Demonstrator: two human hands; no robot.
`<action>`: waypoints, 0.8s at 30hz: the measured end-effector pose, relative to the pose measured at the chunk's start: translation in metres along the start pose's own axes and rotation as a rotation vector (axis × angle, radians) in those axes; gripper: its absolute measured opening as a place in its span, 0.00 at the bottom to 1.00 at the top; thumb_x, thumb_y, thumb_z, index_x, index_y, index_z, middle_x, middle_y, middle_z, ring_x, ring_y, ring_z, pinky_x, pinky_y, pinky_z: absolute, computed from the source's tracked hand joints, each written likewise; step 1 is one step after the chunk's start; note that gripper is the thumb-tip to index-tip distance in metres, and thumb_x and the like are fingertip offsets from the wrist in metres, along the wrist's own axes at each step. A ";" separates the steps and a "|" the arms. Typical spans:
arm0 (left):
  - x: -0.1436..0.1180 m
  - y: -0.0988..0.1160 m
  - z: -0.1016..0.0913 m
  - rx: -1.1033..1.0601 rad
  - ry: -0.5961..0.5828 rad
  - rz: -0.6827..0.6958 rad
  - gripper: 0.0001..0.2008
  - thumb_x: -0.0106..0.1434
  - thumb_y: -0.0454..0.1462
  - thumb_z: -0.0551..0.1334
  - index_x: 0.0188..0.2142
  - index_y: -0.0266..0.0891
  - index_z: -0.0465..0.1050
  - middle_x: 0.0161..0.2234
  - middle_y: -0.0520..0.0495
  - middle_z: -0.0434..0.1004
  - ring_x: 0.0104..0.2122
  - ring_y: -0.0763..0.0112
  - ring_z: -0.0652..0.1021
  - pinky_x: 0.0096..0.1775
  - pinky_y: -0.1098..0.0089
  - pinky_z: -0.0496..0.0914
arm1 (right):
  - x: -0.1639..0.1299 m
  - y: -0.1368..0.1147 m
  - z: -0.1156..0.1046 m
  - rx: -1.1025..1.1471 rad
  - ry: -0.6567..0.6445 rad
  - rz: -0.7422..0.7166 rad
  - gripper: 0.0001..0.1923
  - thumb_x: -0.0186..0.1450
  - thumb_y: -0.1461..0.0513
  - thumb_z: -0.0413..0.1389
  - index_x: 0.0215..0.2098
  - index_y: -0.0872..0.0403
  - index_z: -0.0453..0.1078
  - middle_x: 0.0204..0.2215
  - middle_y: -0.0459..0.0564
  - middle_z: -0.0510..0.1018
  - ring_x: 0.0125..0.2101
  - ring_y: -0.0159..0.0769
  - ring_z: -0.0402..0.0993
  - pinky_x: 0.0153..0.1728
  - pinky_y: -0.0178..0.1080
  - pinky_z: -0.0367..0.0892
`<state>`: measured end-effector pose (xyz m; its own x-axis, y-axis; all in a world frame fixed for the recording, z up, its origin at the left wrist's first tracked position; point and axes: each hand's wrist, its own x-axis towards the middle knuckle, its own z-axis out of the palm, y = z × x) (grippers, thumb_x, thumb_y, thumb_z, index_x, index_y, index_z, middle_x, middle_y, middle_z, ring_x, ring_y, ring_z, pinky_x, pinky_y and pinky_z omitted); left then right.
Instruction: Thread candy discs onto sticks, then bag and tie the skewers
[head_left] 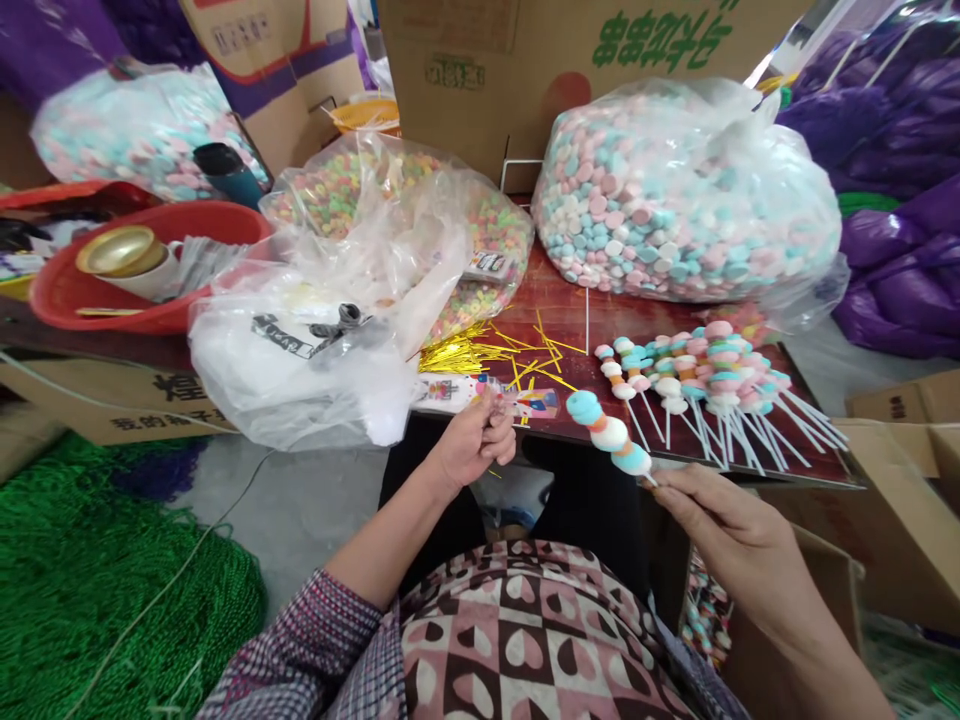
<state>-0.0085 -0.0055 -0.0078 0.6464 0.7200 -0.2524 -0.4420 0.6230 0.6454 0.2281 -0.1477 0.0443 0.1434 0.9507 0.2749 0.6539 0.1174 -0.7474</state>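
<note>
A marshmallow skewer (609,434) in blue, white and orange is held out over the table's front edge. My right hand (720,515) pinches the lower end of its white stick. My left hand (478,440) is closed, thumb against the fingers, in front of the printed cards (450,390) at the edge. Something small and clear may be at its fingertips, but I cannot make it out. Behind that hand lie loose gold twist ties (465,352). Finished-looking skewers (712,375) are heaped on the table at the right, sticks toward me.
A big clear bag of marshmallows (690,200) stands at the back right. Left of it are a bag of colourful candies (382,190), crumpled plastic bags (315,340) and a red basin (56,290). An open carton (825,580) sits low on the right.
</note>
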 end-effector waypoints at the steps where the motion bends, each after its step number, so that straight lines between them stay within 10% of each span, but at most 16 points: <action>1: 0.000 0.000 0.000 0.015 -0.011 0.003 0.27 0.65 0.57 0.57 0.23 0.39 0.55 0.14 0.63 0.44 0.11 0.83 0.50 0.17 0.76 0.59 | 0.000 0.001 -0.001 -0.018 -0.007 -0.020 0.05 0.65 0.58 0.60 0.33 0.48 0.78 0.28 0.47 0.81 0.27 0.36 0.78 0.27 0.36 0.71; 13: -0.002 0.003 -0.003 0.343 0.003 0.040 0.28 0.59 0.59 0.63 0.23 0.40 0.56 0.13 0.63 0.46 0.12 0.84 0.53 0.18 0.76 0.60 | -0.006 0.010 -0.026 -0.214 -0.044 -0.160 0.08 0.66 0.58 0.57 0.35 0.46 0.79 0.28 0.47 0.80 0.27 0.38 0.77 0.30 0.38 0.72; 24: -0.009 0.007 0.000 0.663 -0.031 0.093 0.29 0.60 0.62 0.58 0.25 0.39 0.58 0.18 0.60 0.51 0.15 0.83 0.55 0.21 0.74 0.61 | -0.022 0.018 -0.017 -0.056 0.130 0.238 0.12 0.62 0.51 0.62 0.34 0.52 0.79 0.32 0.52 0.83 0.32 0.43 0.79 0.37 0.43 0.74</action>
<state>-0.0173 -0.0082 -0.0010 0.6460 0.7464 -0.1599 -0.0275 0.2321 0.9723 0.2494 -0.1709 0.0348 0.3902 0.9042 0.1737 0.6299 -0.1246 -0.7666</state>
